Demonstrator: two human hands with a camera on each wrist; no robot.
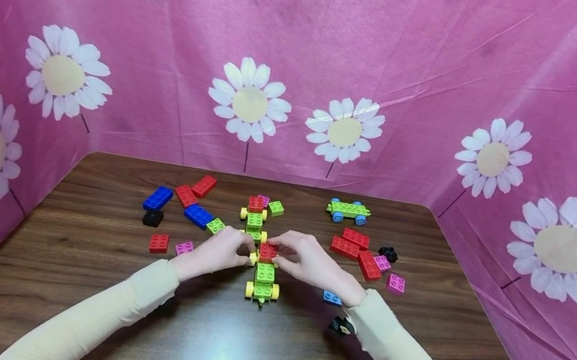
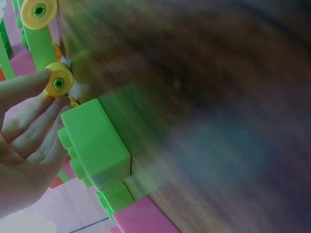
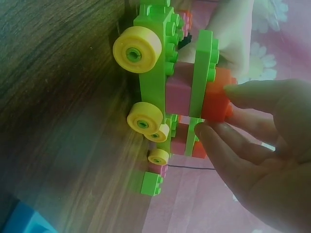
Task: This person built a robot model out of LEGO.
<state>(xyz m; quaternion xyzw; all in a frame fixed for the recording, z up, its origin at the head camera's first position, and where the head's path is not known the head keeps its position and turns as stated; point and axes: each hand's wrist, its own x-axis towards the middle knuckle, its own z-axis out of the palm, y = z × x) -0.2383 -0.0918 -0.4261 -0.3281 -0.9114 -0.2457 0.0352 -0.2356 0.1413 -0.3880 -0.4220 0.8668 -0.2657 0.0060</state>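
Two green wagons with yellow wheels stand in a line at the table's middle. The near wagon [image 1: 263, 288] carries a pink brick [image 3: 179, 87], a green brick [image 3: 198, 77] and a red brick [image 1: 267, 254] stacked on it. My left hand [image 1: 220, 252] is at its far left side, thumb on a yellow wheel [image 2: 59, 80], other fingers curled behind. With thumb and fingertips, my right hand [image 1: 304, 261] pinches the red brick on top. Just beyond stands the far wagon [image 1: 254, 220], stacked likewise and partly hidden by the hands.
Left lie blue bricks [image 1: 157, 198], red bricks [image 1: 159, 243] and a black brick [image 1: 152, 218]. Right are more red bricks [image 1: 345, 247], pink bricks [image 1: 395, 284] and a light blue brick [image 1: 332, 297]. A green wagon with blue wheels [image 1: 348, 210] stands at the back right, before a pink flowered cloth [image 1: 310, 34].
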